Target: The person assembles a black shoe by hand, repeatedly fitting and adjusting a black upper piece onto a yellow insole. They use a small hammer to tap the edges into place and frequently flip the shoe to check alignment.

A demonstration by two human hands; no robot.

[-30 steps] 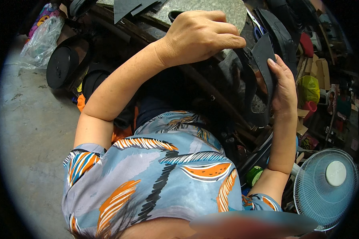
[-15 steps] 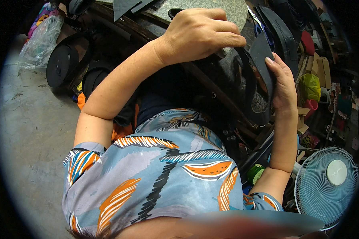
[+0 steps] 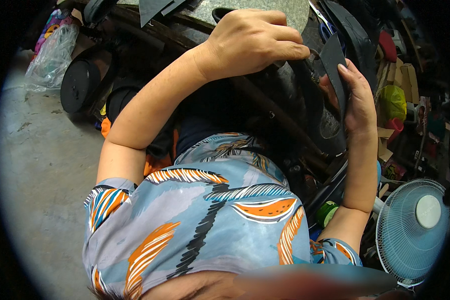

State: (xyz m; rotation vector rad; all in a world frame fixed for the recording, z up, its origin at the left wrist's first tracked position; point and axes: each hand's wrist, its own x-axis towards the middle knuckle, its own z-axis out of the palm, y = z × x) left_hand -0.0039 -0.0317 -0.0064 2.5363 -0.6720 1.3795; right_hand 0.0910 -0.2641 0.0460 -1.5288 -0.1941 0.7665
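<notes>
Between my hands hangs a black sheet piece of leather- or rubber-like material, bent into a loop with a pointed upper corner. My right hand is closed on its right side, thumb on the outer face and fingertips showing inside the loop. On the other side, my left hand is closed in a pinch with the back of the hand up. A dark strip of the piece runs down from those fingertips. A paler rough patch shows low on its inner face. The left fingertips' exact hold is partly hidden.
Beyond my hands is a grey speckled worktop with black offcuts. Blue-handled scissors lie beside stacked black sheets. A fan stands at lower right. At left are a round black object and a clear plastic bag.
My right hand has shifted slightly, and its fingertips now show inside the loop. The piece's upper part has turned and stands further from the strip. My left hand has hardly moved.
</notes>
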